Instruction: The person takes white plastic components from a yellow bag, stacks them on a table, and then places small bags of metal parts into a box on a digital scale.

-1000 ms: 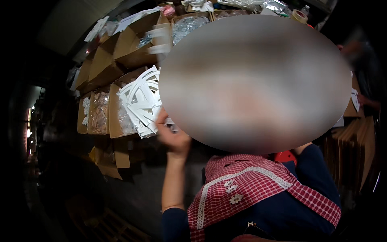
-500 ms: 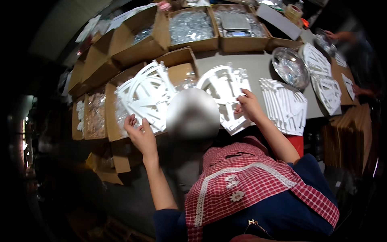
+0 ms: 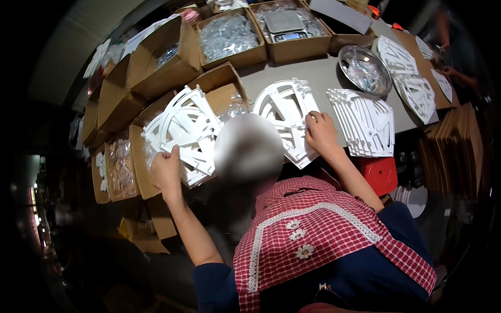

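White plastic fan-shaped frames with ribs lie in piles before me. My left hand (image 3: 168, 175) is closed on the lower left edge of the left fan-shaped frames (image 3: 190, 125), thumb on top. Its fingertips underneath are partly hidden. My right hand (image 3: 322, 134) rests at the right edge of the middle fan-shaped frames (image 3: 279, 101), fingers curled over the rim. A blurred round grey patch (image 3: 249, 151) hides the space between my hands and part of both piles.
Fanned-out white frames (image 3: 362, 122) lie at the right, near a metal bowl (image 3: 386, 78) of clear bags. Cardboard boxes (image 3: 232, 39) line the back and left. A digital scale (image 3: 284, 26) sits on one. Another person's hand (image 3: 459, 75) is at far right. A red stool (image 3: 379, 176) stands below the table edge.
My left hand has gone from loosely spread fingers to a grip on the left frames' edge. My right fingers have curled onto the middle frames. The whole view has shifted slightly.
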Demonstrator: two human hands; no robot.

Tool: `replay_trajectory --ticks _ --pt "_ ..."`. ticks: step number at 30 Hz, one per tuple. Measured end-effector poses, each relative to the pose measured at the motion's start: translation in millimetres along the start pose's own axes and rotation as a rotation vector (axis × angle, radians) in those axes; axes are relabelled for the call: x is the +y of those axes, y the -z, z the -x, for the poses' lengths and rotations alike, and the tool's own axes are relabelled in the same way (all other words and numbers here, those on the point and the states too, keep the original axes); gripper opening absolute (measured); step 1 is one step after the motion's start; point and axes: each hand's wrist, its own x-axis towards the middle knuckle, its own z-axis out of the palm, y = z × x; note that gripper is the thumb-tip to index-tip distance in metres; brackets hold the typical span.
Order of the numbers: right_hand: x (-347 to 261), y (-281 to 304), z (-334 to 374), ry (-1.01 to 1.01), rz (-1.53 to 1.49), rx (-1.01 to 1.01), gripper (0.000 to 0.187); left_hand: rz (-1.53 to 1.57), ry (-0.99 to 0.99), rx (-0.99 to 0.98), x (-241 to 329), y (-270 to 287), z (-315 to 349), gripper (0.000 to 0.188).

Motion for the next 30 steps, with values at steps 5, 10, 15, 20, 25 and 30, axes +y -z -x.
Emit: replay_trajectory --ticks 5,10,15,20,25,30 --pt "7 -4 11 -0.082 -0.037 0.02 0.016 0.66 0.001 0.111 -18 -23 -11 0.03" --pt "8 2 16 -0.136 -0.048 -0.072 0.017 1.006 -0.011 0.228 5 -19 6 0.027" --pt "-7 21 13 -0.166 -0.008 -0.139 0.02 1.206 -0.085 0.28 28 -11 32 0.027" --pt "0 25 14 -0.108 0.093 -0.1 0.019 1.289 -0.105 0.23 52 -22 60 0.021" --pt "-26 60 -7 -0.171 -0.564 -0.074 0.024 1.431 -0.075 0.034 86 -41 94 0.02" --pt "-54 69 1 -0.288 -0.725 -0.294 0.032 1.406 -0.073 -0.323 113 -67 132 0.022"
